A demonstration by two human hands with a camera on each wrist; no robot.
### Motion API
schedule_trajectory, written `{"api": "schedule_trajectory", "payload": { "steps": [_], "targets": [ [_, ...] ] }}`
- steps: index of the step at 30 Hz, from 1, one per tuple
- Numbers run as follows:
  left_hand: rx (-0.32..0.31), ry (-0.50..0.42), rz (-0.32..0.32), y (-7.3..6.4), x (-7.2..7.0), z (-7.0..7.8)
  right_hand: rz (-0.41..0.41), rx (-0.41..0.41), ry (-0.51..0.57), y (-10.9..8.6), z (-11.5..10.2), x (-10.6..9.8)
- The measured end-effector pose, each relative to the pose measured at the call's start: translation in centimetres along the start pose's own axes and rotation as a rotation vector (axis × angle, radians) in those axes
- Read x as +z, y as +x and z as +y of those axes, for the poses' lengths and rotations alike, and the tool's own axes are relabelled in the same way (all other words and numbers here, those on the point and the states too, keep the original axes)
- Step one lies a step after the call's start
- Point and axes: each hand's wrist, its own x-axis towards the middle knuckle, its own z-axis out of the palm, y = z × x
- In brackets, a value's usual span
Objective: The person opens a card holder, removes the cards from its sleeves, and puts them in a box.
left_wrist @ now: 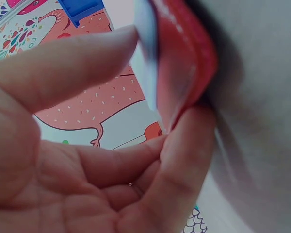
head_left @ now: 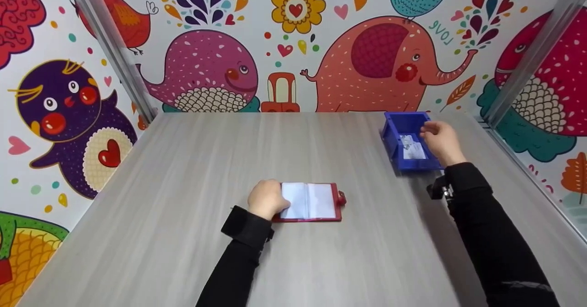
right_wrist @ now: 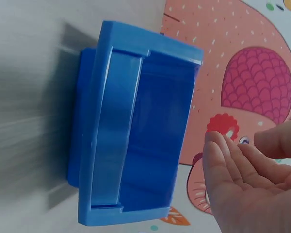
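A small red card holder (head_left: 338,213) lies spread flat on the table, its pale plastic sleeves facing up and a snap tab (head_left: 341,198) on its right side. My left hand (head_left: 267,199) grips its left edge. In the left wrist view, the thumb presses the sleeves while the fingers touch the red cover (left_wrist: 184,63) from below. Over the right side of a blue bin (head_left: 416,165) hovers my right hand (head_left: 442,142), fingers loosely bent and thumb apart from them. Nothing shows between those fingers (right_wrist: 216,155) in the right wrist view. Whitish flat pieces (head_left: 414,151) lie inside the bin.
The bin stands at the far right of the wood-grain table (head_left: 192,160). Behind the table rises a wall (head_left: 289,45) printed with cartoon animals, and metal posts (head_left: 114,45) stand at the back corners.
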Motion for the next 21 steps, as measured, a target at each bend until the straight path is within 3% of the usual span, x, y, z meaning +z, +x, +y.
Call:
{"api": "schedule_trajectory", "payload": {
  "steps": [6, 12, 21],
  "targets": [
    [0.023, 0.002, 0.01, -0.2, 0.0, 0.0, -0.043, -0.123, -0.058, -1.2, -0.9, 0.8],
    [0.035, 0.004, 0.015, 0.0, 0.1, -0.1, -0.106, -0.154, -0.077, -2.6, -2.1, 1.8],
    [0.028, 0.001, 0.009, -0.1, 0.0, -0.1, -0.154, -0.261, -0.101, -5.5, -2.8, 3.3]
  ]
}}
